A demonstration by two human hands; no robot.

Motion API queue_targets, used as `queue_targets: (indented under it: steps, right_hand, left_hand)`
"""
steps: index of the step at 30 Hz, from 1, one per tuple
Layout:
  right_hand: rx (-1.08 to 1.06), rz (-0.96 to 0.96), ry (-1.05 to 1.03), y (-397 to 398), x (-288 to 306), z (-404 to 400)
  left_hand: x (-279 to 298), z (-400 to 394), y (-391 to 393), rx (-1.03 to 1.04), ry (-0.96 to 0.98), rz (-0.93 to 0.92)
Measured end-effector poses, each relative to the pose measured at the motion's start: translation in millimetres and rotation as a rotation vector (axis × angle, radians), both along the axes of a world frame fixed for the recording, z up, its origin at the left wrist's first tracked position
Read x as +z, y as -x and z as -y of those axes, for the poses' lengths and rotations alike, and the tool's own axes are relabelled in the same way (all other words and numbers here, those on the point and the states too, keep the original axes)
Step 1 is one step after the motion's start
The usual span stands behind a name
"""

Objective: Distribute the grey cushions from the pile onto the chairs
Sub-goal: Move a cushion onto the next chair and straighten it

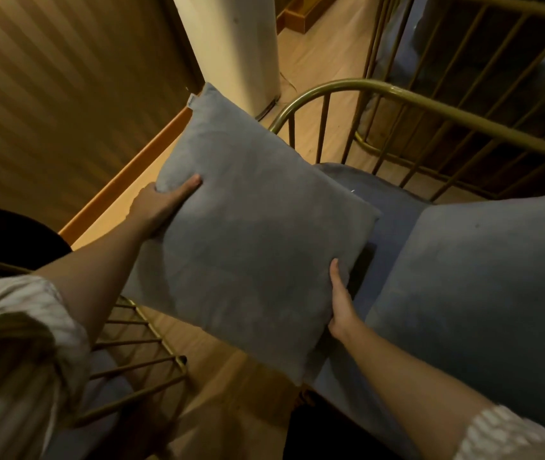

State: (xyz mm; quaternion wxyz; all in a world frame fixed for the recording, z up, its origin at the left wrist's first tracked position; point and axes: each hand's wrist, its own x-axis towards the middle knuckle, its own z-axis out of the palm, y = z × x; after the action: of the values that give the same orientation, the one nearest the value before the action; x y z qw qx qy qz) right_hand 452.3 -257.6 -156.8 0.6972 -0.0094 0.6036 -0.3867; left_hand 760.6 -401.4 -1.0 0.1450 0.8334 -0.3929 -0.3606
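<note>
A square grey cushion (251, 234) is held in the air between both hands, tilted, over the front left of a chair. My left hand (161, 204) grips its left edge with the thumb on top. Along the cushion's lower right edge lies my right hand (341, 303), fingers underneath. The chair has a curved brass rail back (430, 107) and a blue-grey seat (394, 220). A second grey cushion (483, 293) lies on that seat at the right.
Another brass-wire chair (141, 366) stands at the lower left. A cream pillar (231, 44) rises at the top centre. A striped wall (65, 94) with an orange skirting board runs along the left. More brass chair backs (463, 44) stand at the top right.
</note>
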Motion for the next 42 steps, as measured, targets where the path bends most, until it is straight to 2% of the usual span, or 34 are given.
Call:
queue_targets:
  steps: [6, 13, 16, 20, 24, 27, 30, 34, 37, 42]
  right_hand:
    - [0.001, -0.137, 0.079, 71.4, 73.8, 6.6]
    - [0.038, -0.259, 0.226, 203.0, 157.8, 27.7]
    - [0.019, -0.289, 0.318, 245.5, 218.9, 13.3]
    - [-0.076, -0.397, 0.407, 322.1, 262.5, -23.0]
    - [-0.146, -0.435, 0.461, 402.0, 295.2, -96.1]
    - [-0.21, -0.554, 0.421, 460.6, 304.1, -159.1]
    - [-0.26, -0.658, 0.388, 520.9, 305.9, -230.8]
    - [-0.398, -0.776, 0.309, 587.4, 303.8, -334.1]
    - [-0.478, -0.819, 0.236, 626.5, 285.5, -405.1]
    - [-0.572, -0.819, 0.138, 645.2, 266.3, -502.3]
  left_hand:
    - [46.7, -30.2, 43.9, 0.005, 0.046, -0.008]
    - [105.7, -65.4, 133.6, 0.055, 0.235, -0.202]
    - [130.9, -78.0, 184.3, 0.052, 0.3, -0.239]
    - [157.0, -101.6, 258.1, -0.022, 0.359, -0.327]
    - [170.5, -141.4, 348.3, -0.084, 0.376, -0.396]
    - [167.1, -179.4, 419.5, -0.139, 0.397, -0.467]
    - [155.4, -222.2, 492.4, -0.18, 0.331, -0.519]
    - [138.1, -283.5, 586.1, -0.33, 0.288, -0.605]
    - [125.3, -323.6, 637.2, -0.424, 0.191, -0.631]
    - [99.2, -382.4, 695.4, -0.491, 0.086, -0.64]
